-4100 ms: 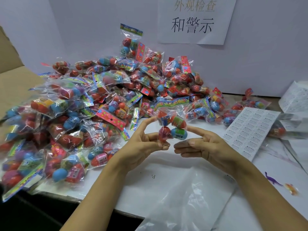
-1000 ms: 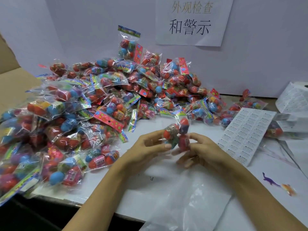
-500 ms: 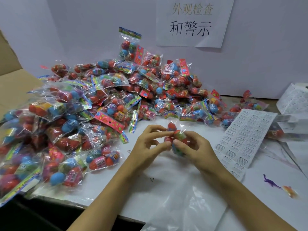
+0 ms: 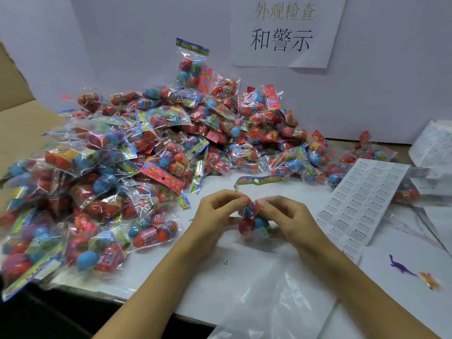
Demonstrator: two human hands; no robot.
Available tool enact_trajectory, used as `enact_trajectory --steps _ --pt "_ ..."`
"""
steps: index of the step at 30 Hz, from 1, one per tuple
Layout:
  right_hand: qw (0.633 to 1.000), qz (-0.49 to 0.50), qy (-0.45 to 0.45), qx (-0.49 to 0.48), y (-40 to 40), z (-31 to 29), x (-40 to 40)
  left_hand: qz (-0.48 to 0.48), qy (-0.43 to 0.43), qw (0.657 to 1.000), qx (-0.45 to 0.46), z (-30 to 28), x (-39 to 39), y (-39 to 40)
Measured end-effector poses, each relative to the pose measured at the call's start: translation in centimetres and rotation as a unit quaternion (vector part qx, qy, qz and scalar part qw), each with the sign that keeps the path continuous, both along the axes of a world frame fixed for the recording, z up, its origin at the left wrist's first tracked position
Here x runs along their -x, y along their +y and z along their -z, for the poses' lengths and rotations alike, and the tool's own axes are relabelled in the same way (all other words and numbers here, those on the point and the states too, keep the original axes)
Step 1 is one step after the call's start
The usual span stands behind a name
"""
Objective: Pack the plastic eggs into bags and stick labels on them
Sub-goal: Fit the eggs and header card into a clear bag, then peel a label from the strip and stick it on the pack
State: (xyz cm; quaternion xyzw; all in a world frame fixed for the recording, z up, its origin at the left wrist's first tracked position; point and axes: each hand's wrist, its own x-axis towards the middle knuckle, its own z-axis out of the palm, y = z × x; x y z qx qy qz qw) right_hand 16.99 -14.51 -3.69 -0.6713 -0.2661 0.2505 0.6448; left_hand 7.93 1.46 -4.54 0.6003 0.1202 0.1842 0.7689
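Observation:
A small clear bag of plastic eggs [image 4: 254,225], red and blue, hangs just above the white table [image 4: 220,285]. My left hand [image 4: 217,214] and my right hand [image 4: 285,216] pinch its upper part from either side, fingertips nearly meeting. The bag's colourful header strip [image 4: 264,179] sticks up behind my fingers. A sheet of small white labels [image 4: 362,204] lies to the right of my right hand.
A big pile of filled egg bags [image 4: 151,152] covers the left and back of the table. A cardboard box [image 4: 19,128] stands at far left. A large clear plastic bag [image 4: 276,302] lies near the front edge. Two tiny toy dinosaurs [image 4: 401,267] lie at right.
The bag has been turned between my hands so its header strip now points up and back. Both hands shifted from cupping the eggs to pinching the bag's top.

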Motion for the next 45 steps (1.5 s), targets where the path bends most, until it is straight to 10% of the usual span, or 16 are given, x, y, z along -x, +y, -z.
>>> enact_trajectory --steps 17,23,29,32,37,40,45 --pt "0.998 0.052 0.023 0.001 0.2 0.5 -0.8 0.004 0.028 1.0 0.0 0.8 -0.3 -0.5" --pt "0.998 0.057 0.002 -0.003 -0.2 0.2 -1.1 -0.094 0.034 0.985 -0.137 1.2 -0.2 -0.1" --pt "0.989 0.133 0.051 -0.044 -0.8 -0.6 -2.4 -0.288 -0.055 0.831 -0.474 1.0 -0.1 -0.6" --pt "0.979 0.144 0.094 -0.114 -1.4 -1.4 -3.0 -0.178 -0.157 0.796 -0.557 0.7 0.4 -3.4" --pt "0.971 0.143 0.132 -0.14 -2.8 -2.2 -3.8 -0.007 0.029 0.655 -0.755 1.0 0.3 -6.1" --pt "0.97 0.158 0.129 -0.133 -3.3 -2.4 -4.2 0.05 0.064 0.709 -0.701 1.3 0.3 -5.0" --pt "0.976 0.16 0.077 -0.126 -3.6 -2.1 -4.6 0.121 0.009 0.903 -0.412 0.9 0.2 -2.6"
